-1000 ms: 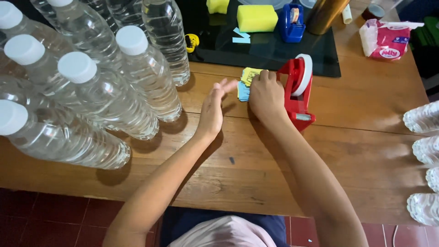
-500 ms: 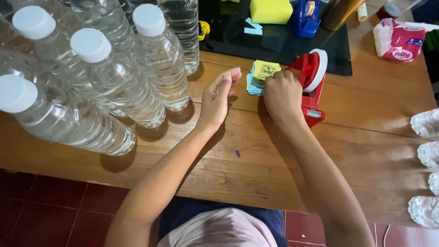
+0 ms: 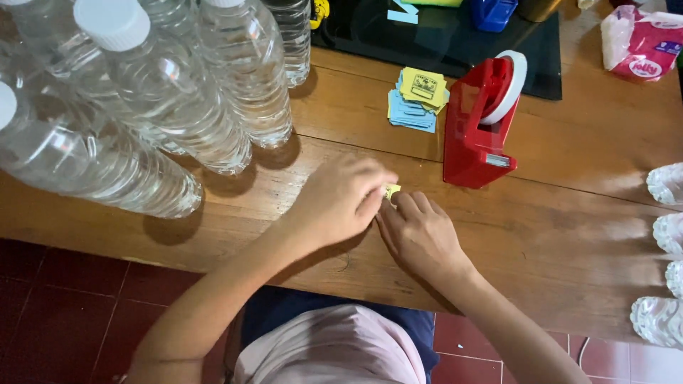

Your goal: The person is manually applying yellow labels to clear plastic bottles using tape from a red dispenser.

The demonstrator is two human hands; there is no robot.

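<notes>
My left hand [image 3: 341, 203] and my right hand [image 3: 420, 238] meet over the wooden table [image 3: 569, 242], their fingertips pinching a small yellow paper label [image 3: 391, 190] between them. Just beyond them stands a red tape dispenser [image 3: 480, 128] with a white roll of tape. To its left lies a small stack of yellow and blue paper labels [image 3: 418, 99].
Several clear water bottles with white caps [image 3: 178, 107] crowd the left of the table. More bottle ends [image 3: 665, 249] line the right edge. A black mat [image 3: 455, 43] lies at the back, a red and white tissue pack [image 3: 640, 43] at the far right.
Both hands have drawn back from the label stack and tape dispenser toward me. They now hold one small yellow label between them.
</notes>
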